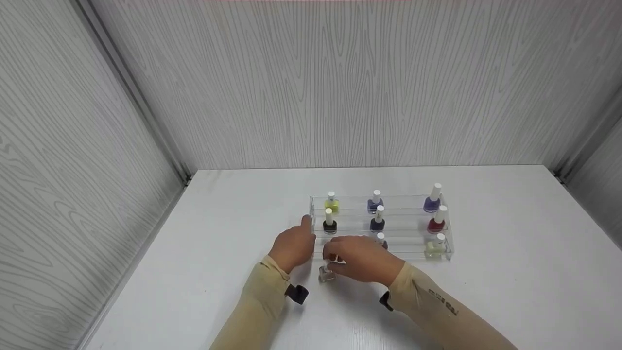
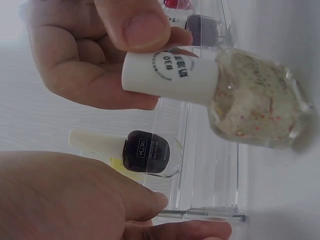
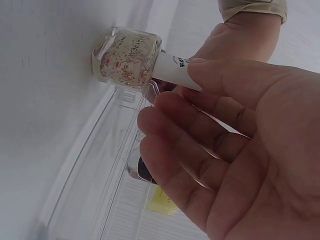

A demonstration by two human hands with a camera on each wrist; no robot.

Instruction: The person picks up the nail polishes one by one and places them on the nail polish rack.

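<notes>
A clear bottle of glitter nail polish (image 1: 326, 274) (image 2: 255, 110) (image 3: 127, 57) with a white cap stands on the white table, just in front of a clear tiered rack (image 1: 413, 248) (image 2: 210, 165) (image 3: 100, 175). My right hand (image 1: 334, 260) (image 2: 145, 65) (image 3: 180, 92) pinches its cap between thumb and fingers. At the rack's left end my left hand (image 1: 303, 238) (image 2: 170, 215) rests with one finger along the side wall. A black bottle (image 1: 330, 224) (image 2: 147, 152) stands on the middle tier right beside it.
The rack also holds yellow (image 1: 331, 203), blue (image 1: 375, 201), purple (image 1: 432, 200), dark blue (image 1: 378, 222), red (image 1: 436, 222) and pale (image 1: 434, 247) bottles. One more bottle (image 1: 381, 238) shows partly behind my right hand. Grey panel walls close the table's left, back and right.
</notes>
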